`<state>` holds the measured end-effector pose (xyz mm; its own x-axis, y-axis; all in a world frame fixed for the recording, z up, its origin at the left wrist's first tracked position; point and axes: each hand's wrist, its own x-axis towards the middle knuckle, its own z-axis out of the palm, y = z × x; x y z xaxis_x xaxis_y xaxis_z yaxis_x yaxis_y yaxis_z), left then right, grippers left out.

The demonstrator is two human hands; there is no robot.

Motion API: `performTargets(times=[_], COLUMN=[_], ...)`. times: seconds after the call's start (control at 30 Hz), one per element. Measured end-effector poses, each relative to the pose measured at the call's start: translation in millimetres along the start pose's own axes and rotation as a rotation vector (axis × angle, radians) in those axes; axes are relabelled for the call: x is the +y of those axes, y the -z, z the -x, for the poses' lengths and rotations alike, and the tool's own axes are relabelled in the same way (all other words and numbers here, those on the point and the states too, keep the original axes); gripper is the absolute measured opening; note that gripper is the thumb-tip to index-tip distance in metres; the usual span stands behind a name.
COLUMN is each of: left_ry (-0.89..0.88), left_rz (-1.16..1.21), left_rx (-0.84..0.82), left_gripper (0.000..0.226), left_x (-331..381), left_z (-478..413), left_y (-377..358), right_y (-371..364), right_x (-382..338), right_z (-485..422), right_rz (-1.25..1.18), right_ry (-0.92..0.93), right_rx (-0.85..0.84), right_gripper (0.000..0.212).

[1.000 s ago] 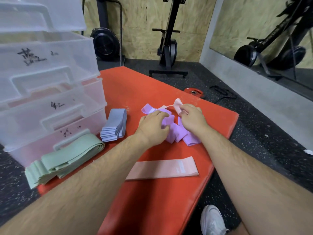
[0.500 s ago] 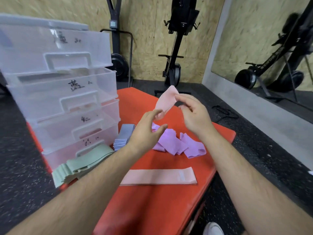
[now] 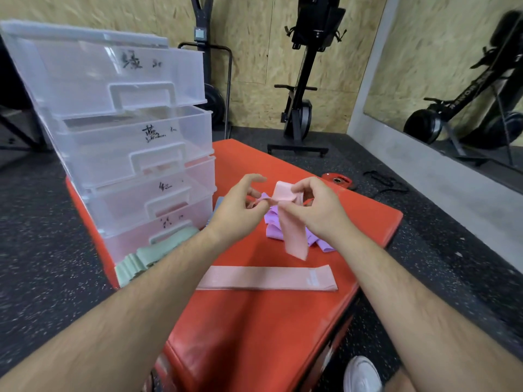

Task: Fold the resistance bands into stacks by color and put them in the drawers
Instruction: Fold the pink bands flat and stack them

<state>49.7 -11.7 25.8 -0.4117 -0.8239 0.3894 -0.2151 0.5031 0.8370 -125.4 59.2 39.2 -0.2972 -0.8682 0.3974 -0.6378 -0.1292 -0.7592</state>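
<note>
Pink band (image 3: 294, 236) hangs above the purple pile (image 3: 273, 232), pinched at its top fold by my right hand (image 3: 314, 210) so its length drops straight for folding. My left hand (image 3: 240, 206) curls beside that fold; I cannot tell whether it grips. I judge it belongs on the flat pink band (image 3: 266, 278).

The red padded platform (image 3: 254, 335) in front of me stands on the black speckled floor (image 3: 42, 264). The clear drawer unit (image 3: 127, 137) sits at its far left. The green bands (image 3: 147, 258) lie stacked against the bottom drawer, at the left edge. A grey-blue stack (image 3: 217, 202) peeks out just beside the drawers. The purple bands (image 3: 273, 230) lie heaped mid-platform, and one pink band (image 3: 268, 278) lies flat, nearer me.
</note>
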Motion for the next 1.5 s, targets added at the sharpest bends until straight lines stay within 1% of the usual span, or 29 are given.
performTargets(times=[0.07, 0.1, 0.13, 0.27, 0.43, 0.5, 0.57, 0.63, 0.73, 0.83, 0.9, 0.97, 1.03, 1.1, 1.17, 1.23, 1.3, 1.5], left_ry=[0.001, 0.002, 0.014, 0.096, 0.197, 0.234, 0.249, 0.262, 0.304, 0.365, 0.401, 0.374, 0.331, 0.304, 0.259, 0.197, 0.165, 0.159], left_rz=[-0.083, -0.117, -0.132, -0.090, 0.017, 0.013, -0.013, -0.034, -0.030, -0.092, -0.118, -0.259, -0.386, -0.442, -0.522, -0.607, -0.655, -0.714], left_rx=[0.010, 0.015, 0.016, 0.023, 0.062, 0.067, 0.030, 0.003, 0.030, 0.000, -0.026, -0.059, -0.101, -0.155, -0.192, -0.219, -0.239, -0.267], left_gripper=[0.007, 0.007, 0.011, 0.014, 0.015, 0.014, 0.013, 0.011, 0.009, 0.007, 0.010, 0.016, 0.014, 0.007, 0.012, 0.011, 0.011, 0.013], left_x=[-4, -5, -7, -2, 0, -4, -8, -11, -20, -34, -40, -45, -47, -51, -57, -60, -64, -86], left_z=[-1, -1, 0, 0, 0, 2, 5, 8, 13, 23, 32, 38, 42, 45, 49, 54, 57, 62], left_y=[2, 3, 4, 8, 14, 19, 23, 27, 35, 47, 51, 56, 59, 61, 61, 59, 55, 48], right_y=[1, 2, 2, 4, 10, 16, 23, 31, 43, 54, 61, 64, 65, 64, 60, 54, 48, 30], right_x=[3, 5, 6, 11, 11, 13, 13, 12, 16, 34, 47, 58, 66, 71, 77, 81, 85, 95], right_z=[0, 0, 0, -1, 4, 5, 6, 7, 9, 10, 11, 15, 17, 18, 19, 22, 24, 28], right_rz=[0.040, 0.056, 0.059, 0.021, -0.068, -0.003, 0.088, 0.073, 0.094, 0.080, 0.152, 0.190, 0.184, 0.189, 0.227, 0.270, 0.313, 0.419], right_ry=[-0.001, 0.001, -0.004, -0.073, -0.174, -0.187, -0.179, -0.208, -0.247, -0.313, -0.309, -0.323, -0.361, -0.392, -0.395, -0.375, -0.351, -0.301], right_rx=[-0.001, -0.010, -0.022, -0.111, -0.311, -0.376, -0.418, -0.475, -0.567, -0.610, -0.624, -0.640, -0.656, -0.675, -0.689, -0.697, -0.704, -0.666], right_gripper=[0.019, 0.015, 0.014, 0.015, 0.032, 0.034, 0.031, 0.028, 0.026, 0.019, 0.020, 0.016, 0.012, 0.013, 0.014, 0.013, 0.012, 0.013])
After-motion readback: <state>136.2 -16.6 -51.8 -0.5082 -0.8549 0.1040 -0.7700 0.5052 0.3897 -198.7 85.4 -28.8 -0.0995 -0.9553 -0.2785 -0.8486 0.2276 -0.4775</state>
